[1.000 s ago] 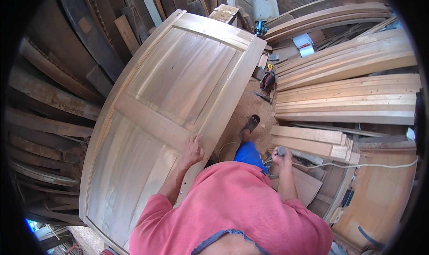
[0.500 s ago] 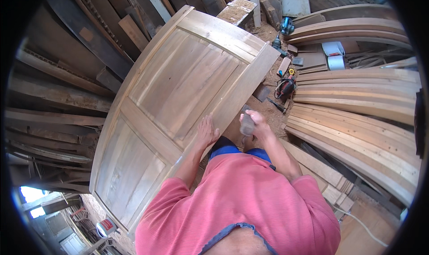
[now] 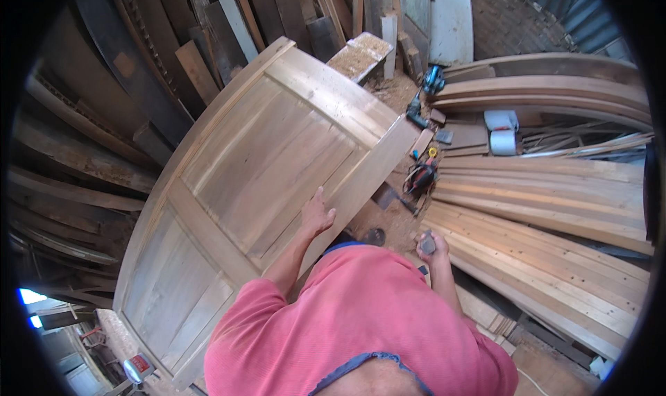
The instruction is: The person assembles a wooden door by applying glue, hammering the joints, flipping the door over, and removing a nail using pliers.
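A large wooden panelled door (image 3: 270,167) lies in front of me and to the left, with recessed panels set in a pale frame. My left hand (image 3: 318,216) is over the door's near long edge, index finger stretched out and the other fingers partly curled, holding nothing. I cannot tell whether it touches the wood. Off the door's right side, my right hand (image 3: 440,250) is wrapped round a grey-brown block-like tool (image 3: 427,243). Its blunt, many-sided end faces up; the rest is hidden by my fingers.
Beyond the door's right edge, power tools (image 3: 419,177) lie among sawdust and offcuts. Stacked boards (image 3: 534,257) fill the right side. Tall planks (image 3: 132,56) lean at the left and back. A white tub (image 3: 139,368) stands at lower left, and white containers (image 3: 502,132) at right.
My right hand has moved right and down with the block-like tool, away from the door. My left hand has shifted forward, its index finger now extended. The whole view has tilted slightly.
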Motion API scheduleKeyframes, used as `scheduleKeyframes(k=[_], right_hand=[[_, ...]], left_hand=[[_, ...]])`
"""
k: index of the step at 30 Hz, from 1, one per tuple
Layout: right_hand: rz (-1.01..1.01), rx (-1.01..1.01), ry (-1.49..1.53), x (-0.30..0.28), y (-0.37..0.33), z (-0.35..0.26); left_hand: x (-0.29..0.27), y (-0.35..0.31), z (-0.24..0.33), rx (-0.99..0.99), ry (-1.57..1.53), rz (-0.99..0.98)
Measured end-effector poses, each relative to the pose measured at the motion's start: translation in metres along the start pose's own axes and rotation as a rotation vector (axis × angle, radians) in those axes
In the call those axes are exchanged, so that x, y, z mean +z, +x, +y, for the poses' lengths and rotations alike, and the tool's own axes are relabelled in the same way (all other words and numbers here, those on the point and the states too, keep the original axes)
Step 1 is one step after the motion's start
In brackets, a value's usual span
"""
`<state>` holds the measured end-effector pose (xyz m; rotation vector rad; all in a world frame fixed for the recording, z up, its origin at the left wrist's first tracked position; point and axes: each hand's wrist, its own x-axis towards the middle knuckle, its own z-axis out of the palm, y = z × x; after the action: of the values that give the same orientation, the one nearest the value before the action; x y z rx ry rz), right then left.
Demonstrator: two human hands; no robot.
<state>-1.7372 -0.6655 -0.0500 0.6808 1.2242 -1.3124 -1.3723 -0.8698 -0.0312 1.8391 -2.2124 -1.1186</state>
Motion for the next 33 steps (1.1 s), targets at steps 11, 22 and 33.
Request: scheduleKeyframes(k=[11,22,33], right_hand=[[-0.134,-0.236,-0.228,0.113,0.02,-0.098],[-0.66,-0.487,-1.009,0.443,0.1,-0.214],[-0.51,-0.843,-2.025,0.547,0.264,-0.213]], left_hand=[[-0.009,0.068,-0.01,0.053,-0.452,0.155],[-0.039,0.082,0.003,-0.312,-0.665,0.197],[-0.101,0.27,0.132,-0.091,-0.148,0.422]])
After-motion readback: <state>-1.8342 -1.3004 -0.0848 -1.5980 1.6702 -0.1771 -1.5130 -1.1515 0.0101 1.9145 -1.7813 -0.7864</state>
